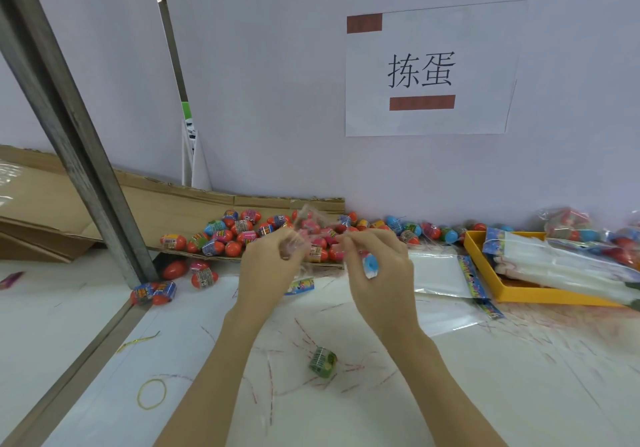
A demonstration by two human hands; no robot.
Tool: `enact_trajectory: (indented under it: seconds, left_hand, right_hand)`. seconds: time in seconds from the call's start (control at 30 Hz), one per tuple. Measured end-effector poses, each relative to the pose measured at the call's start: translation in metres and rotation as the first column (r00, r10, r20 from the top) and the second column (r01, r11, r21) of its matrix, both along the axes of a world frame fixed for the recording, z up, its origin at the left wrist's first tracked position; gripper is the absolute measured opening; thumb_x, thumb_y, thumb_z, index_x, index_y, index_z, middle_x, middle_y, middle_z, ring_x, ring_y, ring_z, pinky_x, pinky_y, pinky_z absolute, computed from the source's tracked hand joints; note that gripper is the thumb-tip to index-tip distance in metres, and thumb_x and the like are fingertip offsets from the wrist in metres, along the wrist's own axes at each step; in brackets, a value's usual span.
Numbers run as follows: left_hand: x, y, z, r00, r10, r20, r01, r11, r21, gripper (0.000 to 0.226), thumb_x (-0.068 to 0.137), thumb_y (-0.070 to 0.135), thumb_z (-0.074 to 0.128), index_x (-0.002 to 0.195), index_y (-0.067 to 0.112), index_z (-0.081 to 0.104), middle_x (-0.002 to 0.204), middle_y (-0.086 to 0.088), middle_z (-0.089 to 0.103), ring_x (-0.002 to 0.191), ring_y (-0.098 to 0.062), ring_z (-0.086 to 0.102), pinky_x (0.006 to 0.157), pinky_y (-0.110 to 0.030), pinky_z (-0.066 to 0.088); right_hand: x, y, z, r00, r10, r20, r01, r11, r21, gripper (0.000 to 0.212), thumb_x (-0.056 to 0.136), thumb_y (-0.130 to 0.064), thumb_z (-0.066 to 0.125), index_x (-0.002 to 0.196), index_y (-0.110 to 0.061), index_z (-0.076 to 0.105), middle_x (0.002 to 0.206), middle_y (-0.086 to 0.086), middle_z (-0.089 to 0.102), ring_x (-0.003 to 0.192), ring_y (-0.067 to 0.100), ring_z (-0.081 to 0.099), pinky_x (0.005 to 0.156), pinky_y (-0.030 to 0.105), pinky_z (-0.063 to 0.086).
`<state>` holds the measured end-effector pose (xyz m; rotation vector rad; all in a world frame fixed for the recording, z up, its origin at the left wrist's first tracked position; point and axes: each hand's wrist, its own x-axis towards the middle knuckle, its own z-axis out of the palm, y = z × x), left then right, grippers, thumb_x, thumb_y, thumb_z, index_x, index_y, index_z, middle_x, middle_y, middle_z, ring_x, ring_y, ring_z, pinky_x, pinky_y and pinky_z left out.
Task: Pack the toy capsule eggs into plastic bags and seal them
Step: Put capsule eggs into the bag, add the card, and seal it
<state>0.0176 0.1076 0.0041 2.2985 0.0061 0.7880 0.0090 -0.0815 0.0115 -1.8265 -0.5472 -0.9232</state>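
Both my hands are raised over the white table. My left hand (273, 266) grips a clear plastic bag (304, 224) by its crumpled top; pink eggs show through it. My right hand (377, 266) pinches the other side of the bag's mouth and has a blue capsule egg (370, 266) tucked against its palm. Behind the hands a heap of capsule eggs (228, 235), mostly orange, blue and pink, lies on flattened cardboard. A green egg (322, 361) lies alone on the table near my forearms.
A yellow tray (485, 266) at the right holds stacked empty bags, with flat bags (440, 273) beside it and packed bags (568, 221) behind. A metal post (86, 162) slants at the left. A yellow rubber band (151, 394) and thin red strips litter the table.
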Motion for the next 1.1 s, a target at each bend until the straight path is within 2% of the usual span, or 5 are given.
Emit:
enact_trajectory:
  seconds: [0.23, 0.37, 0.6, 0.77, 1.1]
  left_hand:
    - [0.008, -0.003, -0.012, 0.972, -0.158, -0.175, 0.153, 0.987, -0.043, 0.018, 0.092, 0.044, 0.077, 0.082, 0.03, 0.071, 0.142, 0.008, 0.06, 0.125, -0.013, 0.056, 0.108, -0.039, 0.043]
    - [0.011, -0.013, -0.024, 0.959, -0.084, -0.269, 0.159, 0.95, 0.268, 0.029, 0.097, 0.055, 0.066, 0.111, 0.033, 0.078, 0.157, 0.005, 0.05, 0.148, -0.018, 0.035, 0.115, -0.036, 0.016]
    - [0.006, -0.01, -0.025, 0.987, -0.075, -0.139, 0.121, 0.925, 0.359, 0.019, 0.099, 0.037, 0.071, 0.112, 0.025, 0.079, 0.142, 0.01, 0.055, 0.135, -0.024, 0.04, 0.109, -0.028, 0.018]
    - [0.003, -0.012, -0.018, 0.951, -0.254, -0.177, 0.292, 0.927, 0.238, 0.014, 0.099, 0.028, 0.072, 0.107, 0.018, 0.08, 0.14, 0.008, 0.053, 0.128, -0.021, 0.051, 0.105, -0.042, 0.048]
    - [0.001, -0.025, -0.005, 0.908, -0.403, -0.118, 0.384, 0.911, -0.153, 0.014, 0.087, 0.032, 0.084, 0.098, 0.024, 0.084, 0.113, 0.014, 0.07, 0.106, 0.0, 0.065, 0.089, -0.011, 0.051]
  right_hand:
    - [0.011, -0.007, -0.018, 0.884, 0.069, -0.462, -0.101, 0.994, -0.045, 0.017, 0.101, -0.014, 0.06, 0.104, -0.025, 0.072, 0.092, -0.018, 0.071, 0.093, -0.007, 0.062, 0.075, 0.007, 0.045]
    - [0.01, 0.0, -0.023, 0.872, 0.078, -0.484, -0.139, 0.986, -0.091, 0.029, 0.099, -0.002, 0.056, 0.118, -0.019, 0.07, 0.107, -0.011, 0.068, 0.097, -0.001, 0.06, 0.081, 0.008, 0.047]
    - [0.011, 0.001, -0.026, 0.785, 0.137, -0.605, -0.216, 0.975, -0.059, 0.068, 0.092, 0.018, 0.046, 0.143, -0.026, 0.056, 0.129, -0.006, 0.062, 0.108, 0.011, 0.06, 0.09, 0.014, 0.051]
    - [0.015, -0.004, -0.026, 0.751, 0.251, -0.611, -0.261, 0.962, 0.075, 0.083, 0.084, 0.025, 0.039, 0.144, -0.031, 0.057, 0.133, -0.006, 0.064, 0.106, 0.007, 0.065, 0.087, 0.032, 0.06]
    - [0.02, -0.01, -0.023, 0.852, 0.186, -0.49, -0.082, 0.971, 0.225, 0.024, 0.099, -0.014, 0.068, 0.12, -0.026, 0.07, 0.111, -0.012, 0.071, 0.099, 0.011, 0.067, 0.085, 0.033, 0.059]
